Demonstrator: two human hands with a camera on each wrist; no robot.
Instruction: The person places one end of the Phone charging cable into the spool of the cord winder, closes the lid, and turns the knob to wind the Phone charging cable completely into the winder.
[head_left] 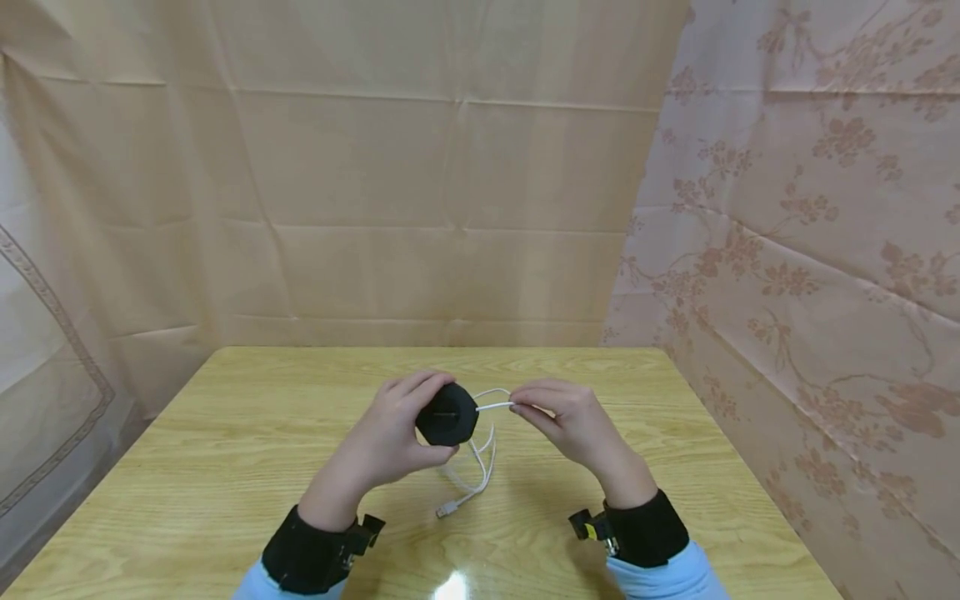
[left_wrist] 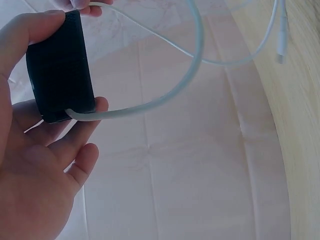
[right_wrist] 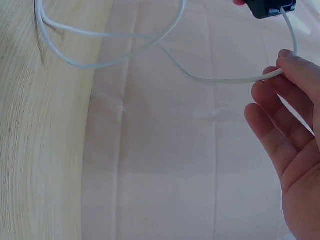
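Note:
A black many-sided block (head_left: 447, 415) is gripped by my left hand (head_left: 390, 429), thumb on one edge and fingers on the opposite one. In the left wrist view the block (left_wrist: 61, 67) shows its side, and a white cable (left_wrist: 145, 106) comes out near its lower corner. To the right of the block, my right hand (head_left: 573, 421) pinches the white cable (head_left: 495, 406) between thumb and fingertips, a short way from where it meets the block. The rest of the cable hangs in loops below, with a USB-type plug (head_left: 447, 508) at its end.
Both hands are above a wood-grain table (head_left: 247, 467). A beige cloth (head_left: 360, 183) hangs behind it, and a flowered cloth (head_left: 810, 250) hangs on the right. Each wrist wears a black band with a small camera (head_left: 590, 527).

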